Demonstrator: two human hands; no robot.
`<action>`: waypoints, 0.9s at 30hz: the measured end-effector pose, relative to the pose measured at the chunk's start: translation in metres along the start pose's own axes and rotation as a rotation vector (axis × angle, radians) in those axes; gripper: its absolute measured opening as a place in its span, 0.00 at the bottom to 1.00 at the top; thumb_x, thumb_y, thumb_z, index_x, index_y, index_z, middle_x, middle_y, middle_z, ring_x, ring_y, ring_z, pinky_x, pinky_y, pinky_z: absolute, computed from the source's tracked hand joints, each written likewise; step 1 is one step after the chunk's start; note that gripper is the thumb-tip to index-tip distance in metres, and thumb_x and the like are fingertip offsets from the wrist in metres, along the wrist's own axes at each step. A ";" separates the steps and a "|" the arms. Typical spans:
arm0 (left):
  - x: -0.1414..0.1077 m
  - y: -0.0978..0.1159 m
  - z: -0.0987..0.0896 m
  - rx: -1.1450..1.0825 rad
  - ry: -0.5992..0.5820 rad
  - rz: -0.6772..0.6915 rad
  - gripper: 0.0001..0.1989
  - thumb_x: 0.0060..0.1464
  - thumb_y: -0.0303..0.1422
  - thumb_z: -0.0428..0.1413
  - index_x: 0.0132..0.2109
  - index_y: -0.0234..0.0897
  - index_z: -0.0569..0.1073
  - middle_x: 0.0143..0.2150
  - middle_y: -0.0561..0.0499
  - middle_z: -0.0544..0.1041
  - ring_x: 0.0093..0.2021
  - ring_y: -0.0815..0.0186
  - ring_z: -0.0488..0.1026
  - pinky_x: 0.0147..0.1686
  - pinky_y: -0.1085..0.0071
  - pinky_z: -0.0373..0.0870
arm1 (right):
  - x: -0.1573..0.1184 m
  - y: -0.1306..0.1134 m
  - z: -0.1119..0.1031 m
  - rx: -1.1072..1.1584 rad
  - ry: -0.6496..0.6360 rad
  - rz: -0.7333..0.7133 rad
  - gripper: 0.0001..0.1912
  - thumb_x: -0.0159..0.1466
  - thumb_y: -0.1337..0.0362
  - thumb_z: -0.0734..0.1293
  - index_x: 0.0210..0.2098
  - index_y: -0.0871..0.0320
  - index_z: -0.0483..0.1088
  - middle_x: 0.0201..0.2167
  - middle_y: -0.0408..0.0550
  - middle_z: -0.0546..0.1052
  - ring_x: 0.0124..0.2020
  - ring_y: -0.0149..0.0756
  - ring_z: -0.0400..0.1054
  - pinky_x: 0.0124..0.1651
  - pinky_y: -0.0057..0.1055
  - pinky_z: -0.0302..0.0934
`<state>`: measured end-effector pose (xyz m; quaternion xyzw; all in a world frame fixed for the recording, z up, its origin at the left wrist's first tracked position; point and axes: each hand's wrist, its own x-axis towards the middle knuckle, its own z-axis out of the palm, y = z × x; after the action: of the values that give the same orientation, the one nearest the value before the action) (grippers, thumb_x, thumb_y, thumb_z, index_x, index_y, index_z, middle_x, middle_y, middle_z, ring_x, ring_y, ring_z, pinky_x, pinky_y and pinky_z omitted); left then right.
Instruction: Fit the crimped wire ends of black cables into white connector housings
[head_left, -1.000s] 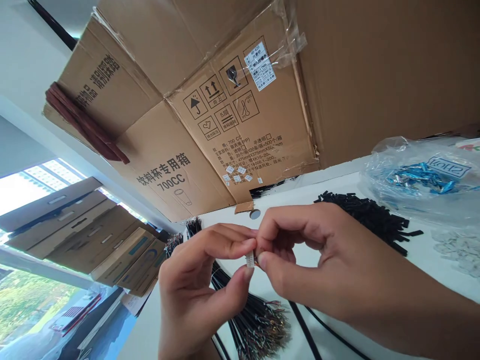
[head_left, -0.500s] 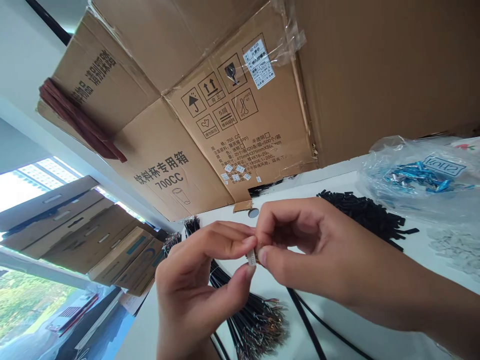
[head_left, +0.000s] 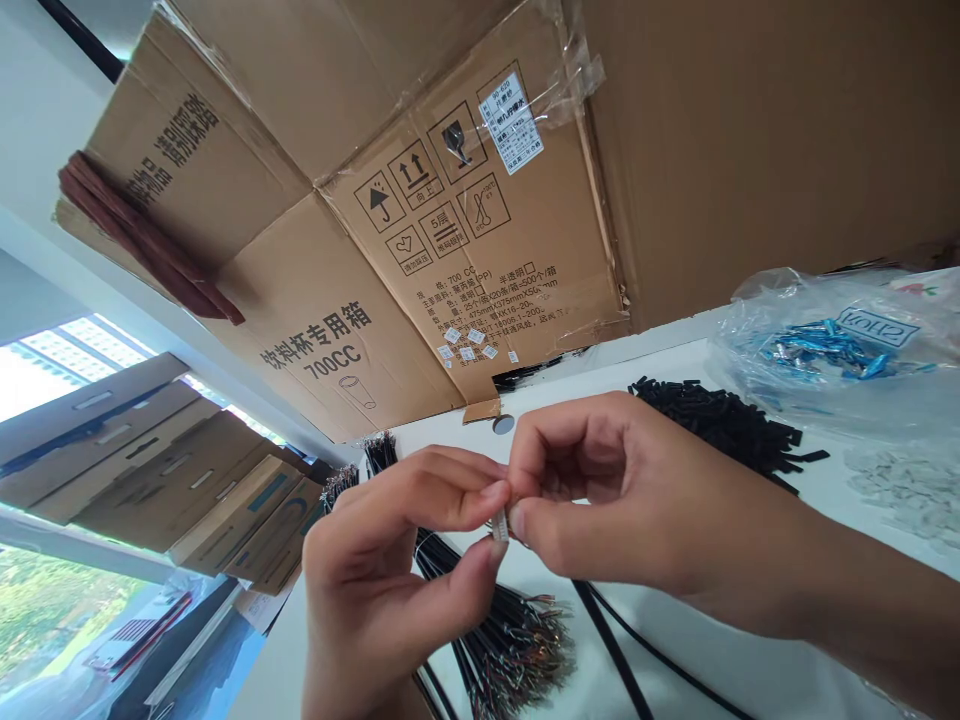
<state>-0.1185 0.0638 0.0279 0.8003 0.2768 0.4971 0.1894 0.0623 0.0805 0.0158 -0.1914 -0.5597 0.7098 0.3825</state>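
Head view: the left hand (head_left: 401,560) is pinching a small, whitish, ribbed block (head_left: 500,525) upright between thumb and forefinger, its grip narrow. The right hand (head_left: 622,490) is closing thumb and forefinger narrowly just beside the block's right side; its fingers are hiding whatever lies between them, so I cannot tell what they hold. The block is sitting at the meeting of both hands, above a white, smooth tabletop (head_left: 660,650), its upper end being covered by fingers.

Below, a thick bundle of black cables with bare, frayed wire ends (head_left: 517,650) is lying partly behind the left hand, which is blocking its middle. Black cable lengths (head_left: 611,650) are running out from under the right hand. That hand and forearm are also covering the near edge of a heap of short black tubes (head_left: 720,425). Farther right, a clear plastic bag of shiny blue pieces (head_left: 840,345) is resting near a scatter of small translucent pieces (head_left: 907,490). Behind, a large, printed brown cardboard sheet (head_left: 405,330) is standing across the far side, closing off the view beyond.
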 end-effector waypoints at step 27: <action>0.001 -0.007 -0.002 -0.033 -0.030 -0.046 0.15 0.47 0.19 0.64 0.39 0.43 0.83 0.32 0.54 0.83 0.33 0.65 0.81 0.37 0.74 0.80 | 0.010 0.004 -0.008 0.078 -0.049 0.023 0.10 0.53 0.74 0.70 0.23 0.62 0.64 0.22 0.36 0.66 0.26 0.21 0.58 0.30 0.20 0.50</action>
<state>-0.1218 0.0694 0.0255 0.7980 0.2838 0.4849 0.2182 0.0603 0.0923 0.0112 -0.1653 -0.5388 0.7397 0.3678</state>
